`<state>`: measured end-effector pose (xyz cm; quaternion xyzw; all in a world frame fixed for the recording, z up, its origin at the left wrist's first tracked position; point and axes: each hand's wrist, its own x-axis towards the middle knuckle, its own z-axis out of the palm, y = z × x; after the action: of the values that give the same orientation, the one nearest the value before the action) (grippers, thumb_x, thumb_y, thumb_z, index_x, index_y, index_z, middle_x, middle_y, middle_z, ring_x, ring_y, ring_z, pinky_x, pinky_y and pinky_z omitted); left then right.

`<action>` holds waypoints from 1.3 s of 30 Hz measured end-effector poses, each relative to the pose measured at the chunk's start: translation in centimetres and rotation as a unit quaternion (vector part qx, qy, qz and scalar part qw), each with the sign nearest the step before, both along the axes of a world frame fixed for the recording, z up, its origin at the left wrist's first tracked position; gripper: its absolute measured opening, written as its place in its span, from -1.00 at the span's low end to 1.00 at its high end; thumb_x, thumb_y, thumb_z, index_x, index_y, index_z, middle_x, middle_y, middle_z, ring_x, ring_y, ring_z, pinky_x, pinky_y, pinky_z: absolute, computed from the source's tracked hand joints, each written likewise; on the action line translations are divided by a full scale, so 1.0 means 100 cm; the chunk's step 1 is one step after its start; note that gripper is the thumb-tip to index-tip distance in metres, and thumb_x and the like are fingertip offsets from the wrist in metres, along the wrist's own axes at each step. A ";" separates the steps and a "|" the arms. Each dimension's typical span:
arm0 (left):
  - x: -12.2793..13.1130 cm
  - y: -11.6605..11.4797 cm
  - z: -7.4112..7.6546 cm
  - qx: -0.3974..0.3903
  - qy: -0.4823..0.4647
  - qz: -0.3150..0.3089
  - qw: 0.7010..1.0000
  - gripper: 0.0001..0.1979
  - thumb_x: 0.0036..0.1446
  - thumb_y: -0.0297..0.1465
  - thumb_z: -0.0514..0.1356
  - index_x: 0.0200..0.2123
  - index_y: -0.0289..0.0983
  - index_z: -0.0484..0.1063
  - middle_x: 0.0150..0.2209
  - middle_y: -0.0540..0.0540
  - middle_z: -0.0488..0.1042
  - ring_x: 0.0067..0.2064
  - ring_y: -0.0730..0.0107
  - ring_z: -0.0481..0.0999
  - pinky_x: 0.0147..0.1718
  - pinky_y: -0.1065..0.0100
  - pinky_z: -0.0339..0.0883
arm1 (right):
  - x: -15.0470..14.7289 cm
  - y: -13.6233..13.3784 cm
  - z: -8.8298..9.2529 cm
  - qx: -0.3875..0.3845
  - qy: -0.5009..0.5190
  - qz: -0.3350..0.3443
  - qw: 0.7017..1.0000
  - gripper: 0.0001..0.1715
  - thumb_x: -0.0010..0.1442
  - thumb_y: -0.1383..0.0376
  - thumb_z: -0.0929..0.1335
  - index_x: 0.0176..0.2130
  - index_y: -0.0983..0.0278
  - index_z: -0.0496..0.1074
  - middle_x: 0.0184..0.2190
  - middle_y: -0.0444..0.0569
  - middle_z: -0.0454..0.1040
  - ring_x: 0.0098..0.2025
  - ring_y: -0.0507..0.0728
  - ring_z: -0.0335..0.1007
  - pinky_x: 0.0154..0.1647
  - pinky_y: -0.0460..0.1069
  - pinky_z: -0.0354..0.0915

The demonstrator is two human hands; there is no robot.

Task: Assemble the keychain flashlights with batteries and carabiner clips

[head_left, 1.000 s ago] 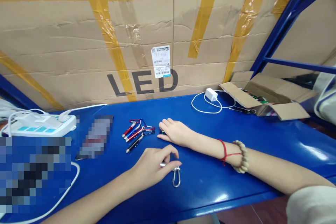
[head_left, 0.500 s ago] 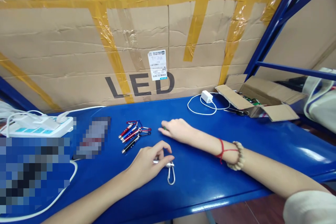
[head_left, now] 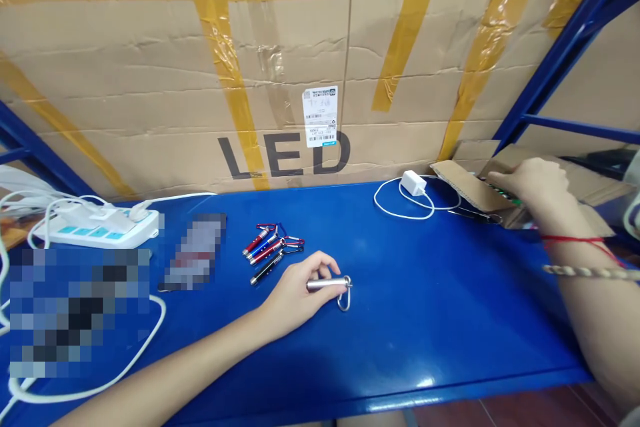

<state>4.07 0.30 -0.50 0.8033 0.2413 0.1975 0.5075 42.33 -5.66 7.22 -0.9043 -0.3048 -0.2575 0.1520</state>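
Observation:
My left hand [head_left: 295, 290] rests on the blue shelf surface [head_left: 430, 320] with its fingers closed round a small silver keychain flashlight [head_left: 327, 283]; its carabiner [head_left: 344, 301] hangs off the right end. Just left of that hand lies a small pile of red, blue and black keychain flashlights [head_left: 267, 250]. My right hand [head_left: 533, 183] is far to the right, over the open cardboard box [head_left: 470, 187], fingers curled down into it; what they touch is hidden. A red string and a bead bracelet circle that wrist.
A white charger with coiled cable [head_left: 413, 190] lies near the box. A white power strip [head_left: 95, 227] with cables sits at the left. Blurred patches cover objects at left. A taped cardboard wall marked LED [head_left: 285, 157] stands behind; blue shelf posts [head_left: 565, 47] rise at right.
My right hand left the spot beside the flashlight pile and moved right to the cardboard box. My left hand lifted and turned the silver flashlight, its carabiner now tucked under its end.

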 end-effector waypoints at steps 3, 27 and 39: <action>-0.002 0.001 -0.001 -0.004 -0.025 0.001 1.000 -0.88 0.08 -0.39 0.16 -0.28 -0.28 0.30 -0.41 0.03 0.34 -0.41 0.47 0.36 -0.43 0.45 0.18 | -0.031 0.009 -0.004 -0.016 0.041 0.016 0.999 -0.60 0.08 0.24 0.35 -0.28 0.60 0.51 -0.26 0.59 0.42 -0.21 0.41 0.36 -0.37 0.17 0.16; -0.010 0.002 -0.002 -0.135 -0.101 0.082 0.982 -0.72 0.24 -0.18 -0.02 -0.09 -0.23 0.16 -0.56 0.11 0.18 -0.56 0.54 0.12 -0.61 0.49 -0.03 | -0.225 -0.005 -0.072 0.026 0.568 0.540 0.620 -0.56 0.13 0.20 0.34 0.01 0.27 0.39 -0.49 -0.12 0.45 -0.57 -0.04 0.31 -0.59 -0.15 0.31; -0.007 0.001 0.002 -0.149 -0.067 0.106 0.981 -0.77 0.11 -0.21 0.11 -0.30 -0.26 0.26 -0.63 0.15 0.10 -0.60 0.59 0.00 -0.64 0.52 -0.09 | -0.223 -0.008 -0.066 0.101 0.618 0.530 0.572 -0.54 0.27 0.09 0.19 -0.18 0.34 0.49 -0.56 -0.14 0.31 -0.59 -0.06 0.23 -0.54 -0.12 0.27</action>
<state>3.34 0.36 -0.34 0.6731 0.3173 0.2659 0.6128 20.02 -6.46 0.59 -0.4997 -0.5333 0.4616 0.5028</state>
